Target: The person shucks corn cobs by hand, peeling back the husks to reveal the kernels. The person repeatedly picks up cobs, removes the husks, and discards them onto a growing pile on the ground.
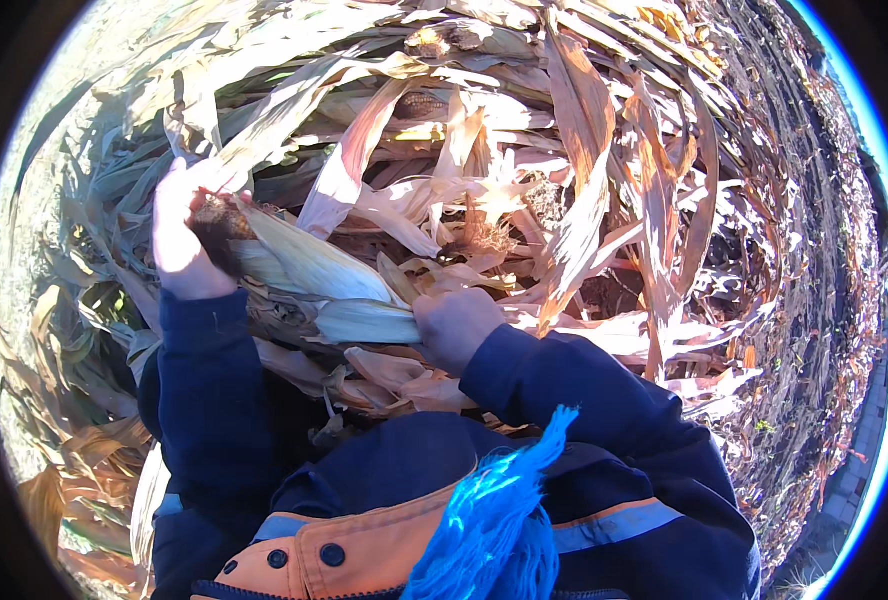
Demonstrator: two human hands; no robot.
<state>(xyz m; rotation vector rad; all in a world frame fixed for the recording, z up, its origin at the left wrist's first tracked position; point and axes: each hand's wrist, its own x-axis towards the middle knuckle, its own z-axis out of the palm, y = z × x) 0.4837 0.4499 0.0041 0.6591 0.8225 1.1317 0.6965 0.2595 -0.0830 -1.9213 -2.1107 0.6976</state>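
Note:
A dry ear of corn [316,259] lies slantwise between my hands, wrapped in pale husk leaves. Its dark brown silk [222,225] sits against my left hand [181,229], which grasps the ear's tip; some of those fingers are hidden behind the silk. At the opposite end, my right hand [459,326] grips the husk [365,321] in a closed fist. Part of the husk is pulled apart from the ear near this fist. Dry corn leaves [391,375] are directly below the ear.
Dry cornstalks and leaves [324,82] are heaped ahead. Another ear [421,103] shows kernels among them. Long curled leaves [579,112] stand up at the right. Field ground [804,300] with litter extends to the right, and paving [853,480] runs along its edge.

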